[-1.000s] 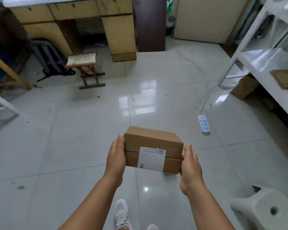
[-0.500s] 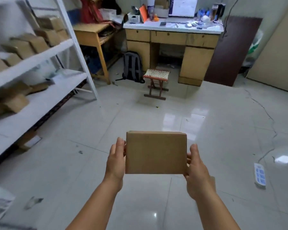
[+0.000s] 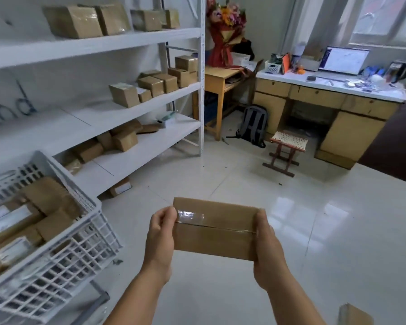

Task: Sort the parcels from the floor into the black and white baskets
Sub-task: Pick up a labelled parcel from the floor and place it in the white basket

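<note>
While the parcel (image 3: 215, 231) is carried at chest height, it sits level between both hands, taped seam up and running side to side, probably so that it can be read and dropped flat into a basket. The left hand (image 3: 161, 233) clamps the short end at 9 o'clock of the parcel, fingers curled over the top edge and touching the glossy tape. The right hand (image 3: 266, 242) presses the opposite end at 3 o'clock, fingers wrapped under and around the side. Neither hand is spread wide; both are closed just as far as the cardboard allows, so the grip looks like a squeeze from the ends, not a pinch.

At 8 o'clock of the parcel stands the white basket (image 3: 89, 221), near but not touching, already holding several brown parcels. It stands at the foot of the shelves (image 3: 103, 43), likely to keep sorted stock close to storage. No black basket shows here. At 5 o'clock, another parcel (image 3: 355, 315) lies at the frame edge, apparently unsorted, so the job seems partway through.
</note>
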Demonstrator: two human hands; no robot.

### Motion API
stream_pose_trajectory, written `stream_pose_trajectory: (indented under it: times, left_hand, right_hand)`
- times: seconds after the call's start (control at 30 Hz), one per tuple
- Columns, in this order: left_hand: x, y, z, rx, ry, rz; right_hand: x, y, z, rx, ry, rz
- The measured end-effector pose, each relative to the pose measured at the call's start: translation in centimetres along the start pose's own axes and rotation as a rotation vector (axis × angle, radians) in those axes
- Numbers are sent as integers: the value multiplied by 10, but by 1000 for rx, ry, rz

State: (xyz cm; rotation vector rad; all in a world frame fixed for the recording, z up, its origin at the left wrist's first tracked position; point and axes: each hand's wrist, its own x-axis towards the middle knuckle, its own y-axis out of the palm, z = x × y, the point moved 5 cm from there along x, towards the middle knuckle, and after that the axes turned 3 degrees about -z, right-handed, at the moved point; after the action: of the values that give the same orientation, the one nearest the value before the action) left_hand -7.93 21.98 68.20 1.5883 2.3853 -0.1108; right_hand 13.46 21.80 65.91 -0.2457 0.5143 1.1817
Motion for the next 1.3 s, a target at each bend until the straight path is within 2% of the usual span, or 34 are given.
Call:
stream_pose_trajectory:
  times: [0.13,0.5,0.87,1.07,1.3]
  left_hand:
    - [9,-59,-18,-18,33,-33]
    - [5,-192,-33,-123,45,-368]
    - [37,-270,-55,-202,69,-647]
    - [76,-291,-70,-130,97,-762]
    - [111,-331,-60,-116,21,-902]
  right_hand:
    - [-22,56,-2,7,-8,80]
    - [-62,187,-11,-67,-94,395]
    - [-52,326,-24,-216,-130,629]
    - [-30,393,-23,-291,-104,745]
    - [-22,463,-30,-406,-148,911]
